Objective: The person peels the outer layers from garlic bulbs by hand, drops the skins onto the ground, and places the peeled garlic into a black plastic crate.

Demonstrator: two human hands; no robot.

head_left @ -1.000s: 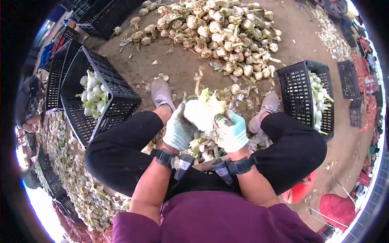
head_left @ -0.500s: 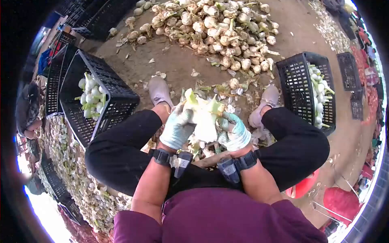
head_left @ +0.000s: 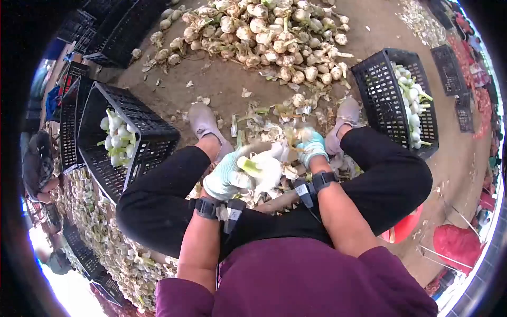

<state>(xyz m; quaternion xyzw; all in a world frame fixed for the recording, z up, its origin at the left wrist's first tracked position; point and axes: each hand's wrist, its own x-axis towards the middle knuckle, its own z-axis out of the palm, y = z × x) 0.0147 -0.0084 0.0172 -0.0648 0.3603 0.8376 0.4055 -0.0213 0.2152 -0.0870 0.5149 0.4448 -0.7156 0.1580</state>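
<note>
My left hand [head_left: 227, 177], in a pale green-and-white striped glove, is closed round a white garlic bulb [head_left: 268, 171]. The bulb's cut green stem points back toward that hand. To the right, my gloved right hand [head_left: 312, 148] is apart from the bulb, its fingers curled against a blurred tuft of papery garlic skin [head_left: 294, 138]. Beneath both hands, loose peelings [head_left: 274, 129] cover the ground between my shoes.
A heap of unpeeled garlic bulbs [head_left: 274, 39] lies ahead. Black crates with clean white bulbs stand at left [head_left: 134, 113] and right [head_left: 377, 87]. More peelings [head_left: 111, 232] spread along the left, near another person [head_left: 39, 164]. A red sack [head_left: 457, 245] sits at right.
My hands have moved apart, the right one outward and forward with skin at its fingers. The bulb stays in my left hand, now showing more of its smooth white side.
</note>
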